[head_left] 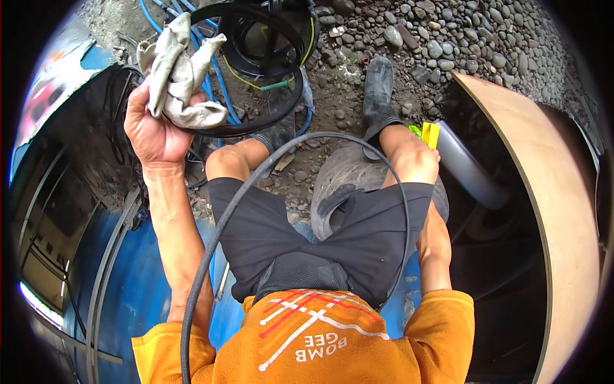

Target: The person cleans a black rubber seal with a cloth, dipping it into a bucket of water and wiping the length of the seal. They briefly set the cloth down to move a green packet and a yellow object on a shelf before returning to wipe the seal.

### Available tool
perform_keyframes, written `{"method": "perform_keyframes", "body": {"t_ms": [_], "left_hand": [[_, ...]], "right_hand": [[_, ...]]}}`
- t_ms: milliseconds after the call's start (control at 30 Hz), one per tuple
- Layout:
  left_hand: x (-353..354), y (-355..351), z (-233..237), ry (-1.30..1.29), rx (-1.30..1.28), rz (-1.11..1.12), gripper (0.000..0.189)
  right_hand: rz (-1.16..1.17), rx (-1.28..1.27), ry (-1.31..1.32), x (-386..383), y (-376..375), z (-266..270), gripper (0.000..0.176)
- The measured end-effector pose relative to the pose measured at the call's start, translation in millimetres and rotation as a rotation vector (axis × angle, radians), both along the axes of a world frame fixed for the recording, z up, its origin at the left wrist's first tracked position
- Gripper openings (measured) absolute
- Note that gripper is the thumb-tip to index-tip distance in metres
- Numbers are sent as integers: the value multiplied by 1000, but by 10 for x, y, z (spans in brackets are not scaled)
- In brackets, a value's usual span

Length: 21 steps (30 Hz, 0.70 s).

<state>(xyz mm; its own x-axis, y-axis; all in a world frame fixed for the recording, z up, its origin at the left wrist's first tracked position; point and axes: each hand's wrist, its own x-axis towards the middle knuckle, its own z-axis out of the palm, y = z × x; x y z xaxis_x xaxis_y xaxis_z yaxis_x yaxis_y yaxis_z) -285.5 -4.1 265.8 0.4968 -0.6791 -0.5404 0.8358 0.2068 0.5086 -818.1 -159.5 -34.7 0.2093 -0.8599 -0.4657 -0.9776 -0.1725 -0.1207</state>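
My left hand (157,131) is raised at the upper left, its fingers closed around a crumpled, off-white cloth rag (173,80). The rag lies against a thin black ring-shaped band (298,83), which curves in front of my left shin; whether my fingers also grip the band is hidden. My right forearm (436,246) passes behind my right thigh. Only a bit of my right hand (437,155) shows beside the knee, close to a bright yellow object (430,136). The rest of that hand is covered by the leg.
A worn tyre (332,182) lies beneath my legs, with a grey curved piece (470,166) to its right. Blue hoses (220,86) and a black round tub (256,48) are ahead. Gravel (448,38) covers the ground. A plywood sheet (550,205) stands right. A black cable (224,224) arches over my lap.
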Motion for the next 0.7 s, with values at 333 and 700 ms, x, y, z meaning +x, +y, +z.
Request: {"method": "perform_keyframes", "body": {"t_ms": [333, 700], "left_hand": [[11, -224, -258, 10, -74, -29, 52], [-109, -249, -304, 17, -58, -21, 47]], "right_hand": [[46, -15, -317, 1079, -82, -912, 41], [-35, 84, -592, 1933, -217, -1434, 47]]}}
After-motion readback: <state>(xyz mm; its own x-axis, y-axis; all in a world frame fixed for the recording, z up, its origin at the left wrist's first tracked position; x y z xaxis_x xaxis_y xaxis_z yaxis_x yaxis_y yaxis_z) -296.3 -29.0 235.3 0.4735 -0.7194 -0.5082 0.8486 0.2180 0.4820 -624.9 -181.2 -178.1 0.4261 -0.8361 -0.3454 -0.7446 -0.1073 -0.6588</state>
